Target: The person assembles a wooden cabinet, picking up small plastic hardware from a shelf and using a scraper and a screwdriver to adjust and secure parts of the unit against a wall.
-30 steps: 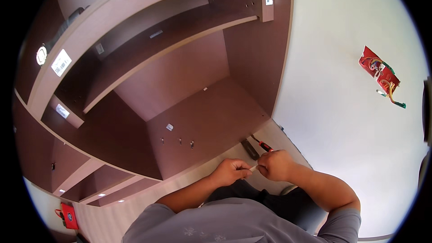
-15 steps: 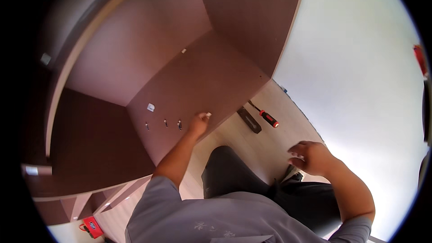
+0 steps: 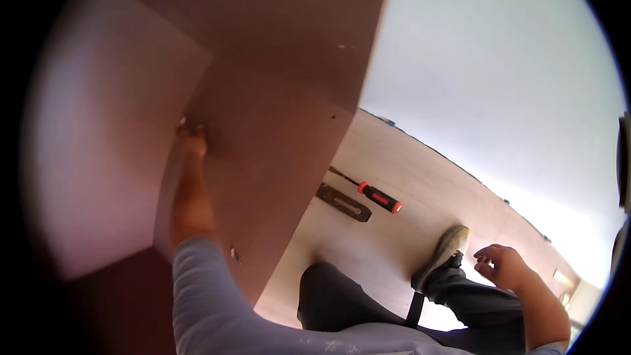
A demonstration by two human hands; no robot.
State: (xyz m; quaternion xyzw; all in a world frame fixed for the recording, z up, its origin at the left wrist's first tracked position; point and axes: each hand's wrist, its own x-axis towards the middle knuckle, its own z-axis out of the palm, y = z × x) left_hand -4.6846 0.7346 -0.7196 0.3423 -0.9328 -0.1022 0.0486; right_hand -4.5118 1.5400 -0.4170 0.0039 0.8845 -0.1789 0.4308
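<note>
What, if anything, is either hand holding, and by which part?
Right hand: nothing visible in it, loosely curled. Left hand: too blurred to tell whether it grips the small white piece at its far end, or where.

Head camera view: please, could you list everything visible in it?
cabinet: 1, brown, left half
wall: 1, white, right side
floor: 1, pale, between cabinet and wall
screwdriver: 1, red and black handle, on the floor
slotted plate: 1, dark, beside the screwdriver
small fittings: too blurred to count, light and dark, on the cabinet's bottom panel
small piece: 1, white, at the left hand; held or not, unclear
small item: 1, blue, foot of the wall
dark object: 1, black, right edge, kind unclear
shirt: 1, grey, lower edge
trousers: 1 pair, dark grey, bottom centre
shoe: 1, pale, on the floor
left hand: 1, bare, inside the cabinet
right hand: 1, bare, near the shoe, nothing held
</note>
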